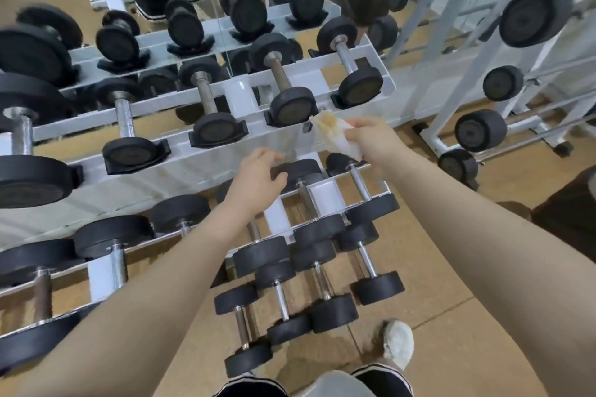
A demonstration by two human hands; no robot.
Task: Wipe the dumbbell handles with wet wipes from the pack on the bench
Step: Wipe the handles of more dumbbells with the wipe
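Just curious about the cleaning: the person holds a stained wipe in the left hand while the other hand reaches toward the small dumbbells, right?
Not quite. The head view shows the stained wipe in the right hand; the left hand reaches toward the small dumbbells.

Even, soft indoor light, faint shadows. Wide-angle bending at edges. Motion blur on far dumbbells; glare on chrome handles.

Looking down at a white dumbbell rack loaded with black dumbbells, more lined up on the tan floor. Right hand pinching a brown-stained wet wipe just above the lower tier. Left hand hovering over a small dumbbell, fingers loosely curled.
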